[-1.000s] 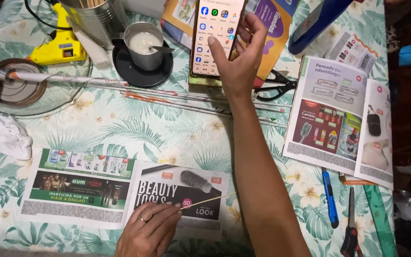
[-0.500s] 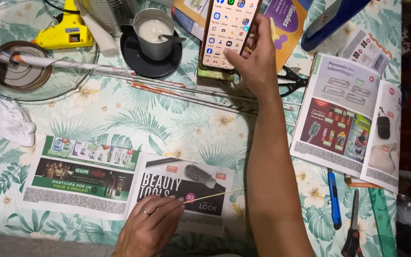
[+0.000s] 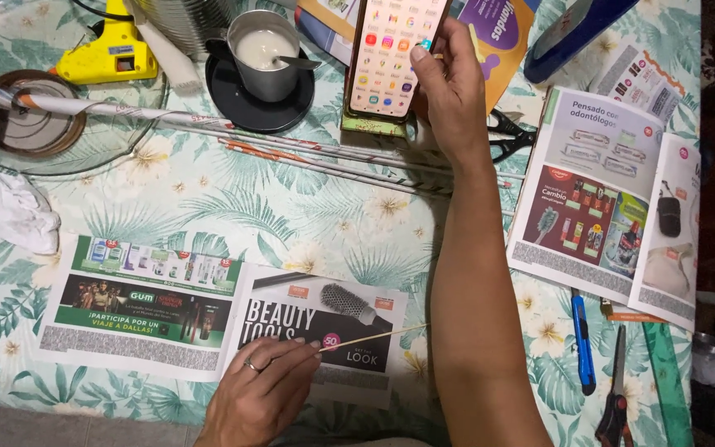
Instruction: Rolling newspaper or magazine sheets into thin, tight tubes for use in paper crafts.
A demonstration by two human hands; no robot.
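My right hand [image 3: 450, 91] reaches to the far side of the table and holds a smartphone [image 3: 395, 51] with a lit screen of app icons, thumb on its right edge. The phone rests over a small green tin. My left hand [image 3: 260, 396], with a ring, lies near the front edge on a cut magazine page [image 3: 324, 327] and pinches a thin wooden stick [image 3: 374, 335] that points right. A second cut page [image 3: 146, 302] lies just left of it.
Several rolled paper tubes [image 3: 316, 157] lie across the middle. At the back stand a metal cup of white glue [image 3: 265, 54] on a black saucer, a yellow glue gun [image 3: 109, 51] and a glass lid [image 3: 39, 124]. An open magazine [image 3: 606, 199], scissors [image 3: 506, 136], blue cutter [image 3: 583, 339] lie right.
The view has shifted, so everything sits lower in the frame. My right thumb has moved on the phone and the screen shows a different set of icons. My left hand keeps the stick.
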